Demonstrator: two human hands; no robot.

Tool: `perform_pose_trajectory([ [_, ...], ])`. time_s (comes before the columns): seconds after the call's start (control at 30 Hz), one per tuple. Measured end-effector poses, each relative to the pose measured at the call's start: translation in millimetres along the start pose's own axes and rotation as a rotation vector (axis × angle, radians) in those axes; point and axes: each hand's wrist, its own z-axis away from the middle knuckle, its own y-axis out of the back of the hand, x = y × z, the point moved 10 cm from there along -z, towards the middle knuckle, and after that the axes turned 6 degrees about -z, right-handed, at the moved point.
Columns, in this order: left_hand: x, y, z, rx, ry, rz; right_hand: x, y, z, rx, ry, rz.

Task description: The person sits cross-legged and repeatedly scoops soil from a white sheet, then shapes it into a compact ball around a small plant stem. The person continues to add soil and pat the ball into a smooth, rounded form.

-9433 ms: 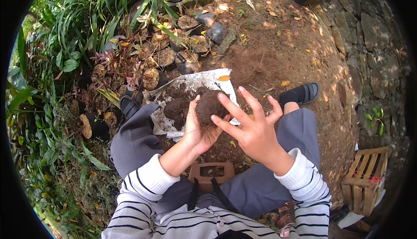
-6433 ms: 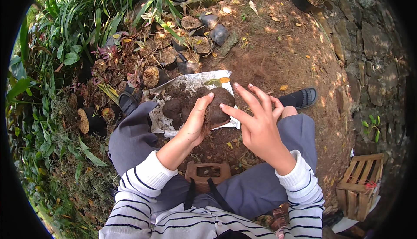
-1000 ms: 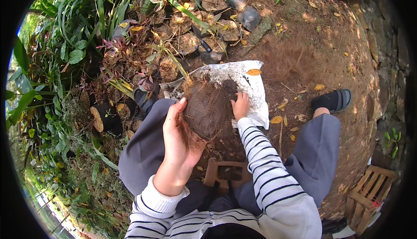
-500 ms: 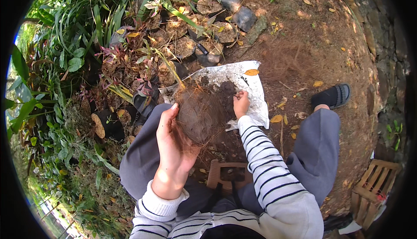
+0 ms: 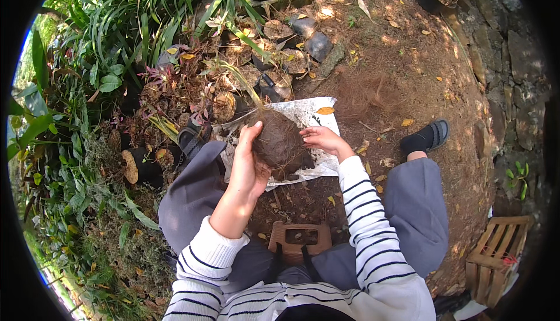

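My left hand (image 5: 246, 166) is wrapped around the left and lower side of a round root ball (image 5: 279, 139), dark soil bound with brown fibres. A pale green plant stem (image 5: 245, 86) slants out of its top toward the upper left. At the ball's right side is my right hand (image 5: 324, 140), fingers stretched toward its surface and slightly apart; whether the fingertips touch it is hard to tell. Behind and below the ball lies a white plastic sheet (image 5: 328, 127) smeared with soil, with a yellow leaf (image 5: 325, 111) on it. The ball hides part of the sheet.
A brown plastic stool (image 5: 300, 234) shows between my legs. Several cut log rounds (image 5: 293, 61) and grey stones (image 5: 318, 46) lie ahead, with dense green plants on the left. Loose brown fibre (image 5: 373, 94) lies on the soil; a wooden crate (image 5: 496, 257) stands at lower right.
The root ball has moved slightly right in my left hand. My right hand has left the dark soil on the sheet and come to the ball's right side, its fingers straighter. The view has shifted.
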Motion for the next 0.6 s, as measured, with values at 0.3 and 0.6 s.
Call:
perform_pose_trajectory([
  [0.3, -94, -61, 5, -0.276, 0.153, -0.032, -233, -52, 210, 0.074, 0.391, 0.792],
  [0.6, -136, -106, 58, -0.535, 0.273, -0.098, -215, -96, 363, 0.475, 0.853, 0.824],
])
